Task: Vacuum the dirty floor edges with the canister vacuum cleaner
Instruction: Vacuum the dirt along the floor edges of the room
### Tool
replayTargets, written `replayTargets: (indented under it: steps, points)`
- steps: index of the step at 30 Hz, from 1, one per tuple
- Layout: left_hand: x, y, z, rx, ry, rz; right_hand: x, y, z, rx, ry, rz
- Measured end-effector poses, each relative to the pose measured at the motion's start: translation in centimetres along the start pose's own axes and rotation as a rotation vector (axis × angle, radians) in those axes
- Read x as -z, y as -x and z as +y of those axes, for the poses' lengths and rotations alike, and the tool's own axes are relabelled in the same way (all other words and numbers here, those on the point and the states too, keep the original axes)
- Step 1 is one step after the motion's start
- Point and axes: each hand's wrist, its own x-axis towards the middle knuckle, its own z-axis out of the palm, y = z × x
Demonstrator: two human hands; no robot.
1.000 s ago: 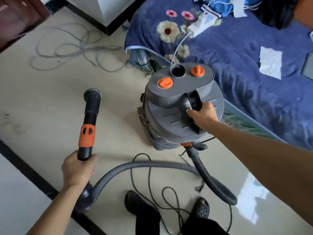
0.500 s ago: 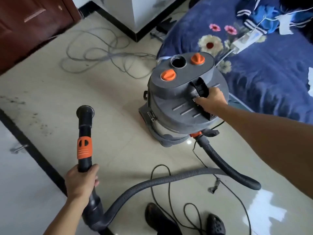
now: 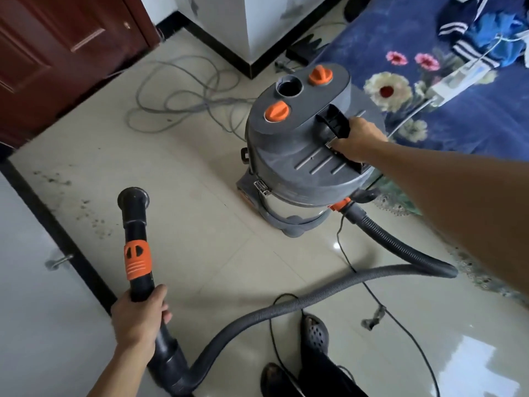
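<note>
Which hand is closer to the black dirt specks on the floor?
Left. The left hand grips the wand, which points toward the dirt specks. The right hand holds the handle on the canister, far across the floor.

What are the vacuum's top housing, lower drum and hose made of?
Top housing: likely matte grey moulded plastic, with raised ribs.
Lower drum: looks like polished metal, mirror-like reflections.
Hose: probably flexible grey plastic, finely corrugated.

grey vacuum (image 3: pixel 300 156), orange knobs (image 3: pixel 276 110), floral blue blanket (image 3: pixel 458 110)
</note>
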Motion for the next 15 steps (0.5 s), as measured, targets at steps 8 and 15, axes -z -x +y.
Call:
replayTargets:
  steps: [8,15]
  points:
    - [0.7,-0.6,4.6,-0.017,0.057,0.066,0.8,-0.7,-3.0,-0.017,0.205,-0.048]
    - [5.3,-3.3,6.5,-0.040,0.147,0.148,-2.8,5.7,-10.4,0.268,0.159,0.237]
